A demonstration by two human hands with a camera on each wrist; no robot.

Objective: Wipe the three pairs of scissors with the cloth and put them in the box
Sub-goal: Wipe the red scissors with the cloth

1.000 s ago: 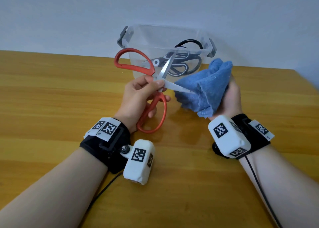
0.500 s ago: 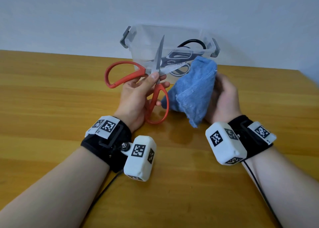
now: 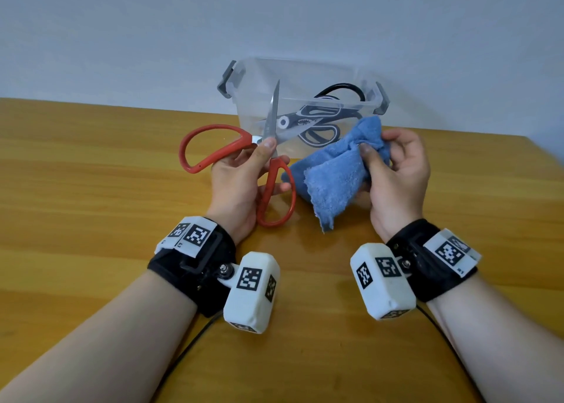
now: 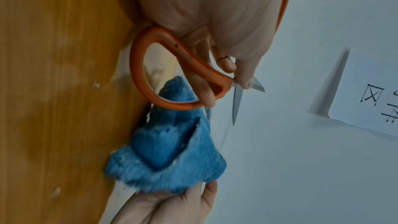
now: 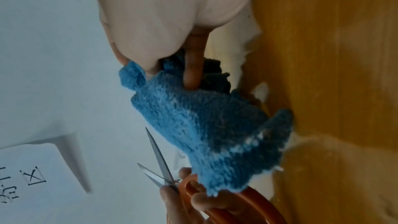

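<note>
Left fingers: the left hand [image 3: 241, 176] pinches the red-handled scissors [image 3: 268, 170] at the pivot, thumb on the near face and fingertips [image 4: 245, 81] behind; a lower finger passes through one handle loop.
Right fingers: the right hand [image 3: 396, 176] holds the blue cloth [image 3: 338, 170] bunched, thumb [image 3: 370, 158] pressed into the fold, the other fingers curled round the back.
Scissors: blades parted; one points up in front of the box, the other shows only as a short tip past the thumb in the left wrist view.
Cloth: hangs just beside the lower handle loop, its free corner dangling toward the wooden table [image 3: 91, 189]. It is off the blades, so wiping looks paused or done; I cannot tell which.
Box: the clear plastic box [image 3: 305, 76] stands behind the hands near the wall, with black-handled scissors [image 3: 317, 122] already inside. Two pairs seem to lie there, though overlap makes the count uncertain.
Stage: probably the last pair, due for more wiping or a drop into the box.
Risk, cut: the open blades are bare; bringing the cloth hand across an edge rather than along the flat could nick a finger or snag the pile.
Risk, slip: a pinch at the pivot is a thin hold; the loops could swing and the pair twist loose.
Risk, box: lowering it point first with blades spread could catch the rim or tangle in the handles inside.
</note>
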